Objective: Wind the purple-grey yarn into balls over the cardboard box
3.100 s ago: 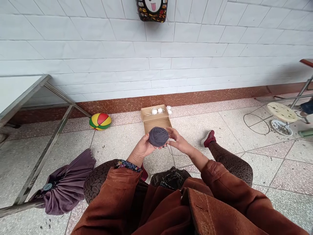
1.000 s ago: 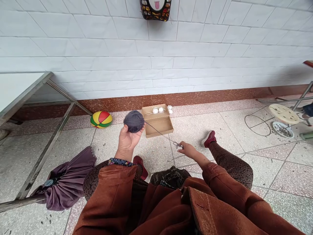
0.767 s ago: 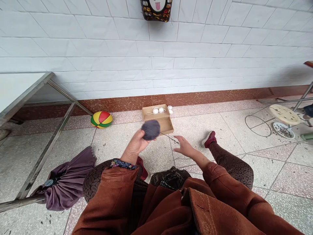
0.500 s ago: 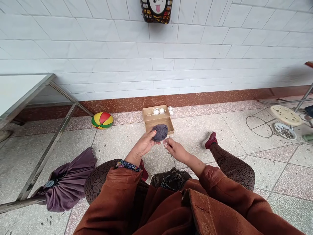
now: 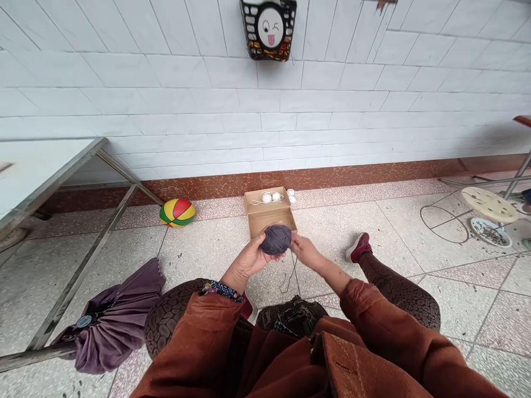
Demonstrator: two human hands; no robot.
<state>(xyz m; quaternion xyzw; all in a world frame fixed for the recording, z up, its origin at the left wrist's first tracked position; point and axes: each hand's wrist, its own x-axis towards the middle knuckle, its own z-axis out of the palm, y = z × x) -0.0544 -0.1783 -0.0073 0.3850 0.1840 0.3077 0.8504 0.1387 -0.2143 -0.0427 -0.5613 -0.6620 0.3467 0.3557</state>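
My left hand (image 5: 249, 257) holds a dark purple-grey ball of yarn (image 5: 277, 240) from the left, thumb on top and fingers beneath it. Against the ball's right edge is my right hand (image 5: 307, 251), its fingers pinched together on a strand of the yarn. Below that hand a loose yarn end (image 5: 287, 283) dangles in a curve. My right fingertips are partly hidden by the ball. Just beyond the ball, an open cardboard box (image 5: 265, 220) lies on the floor, with white balls (image 5: 271, 197) of yarn or string on its lid.
A striped ball (image 5: 177, 213) rests by the wall, beside a metal-framed table (image 5: 99, 243). A folded purple umbrella (image 5: 114, 320) leans at the left. On the right are a round stool (image 5: 489, 203) and a dish (image 5: 490, 232). A black basket (image 5: 270, 30) hangs on the wall.
The yarn ball has turned in my left hand and shows more broadly. My right hand has moved up against its right side, and the hanging yarn end now shows clearly. The view has tilted up slightly.
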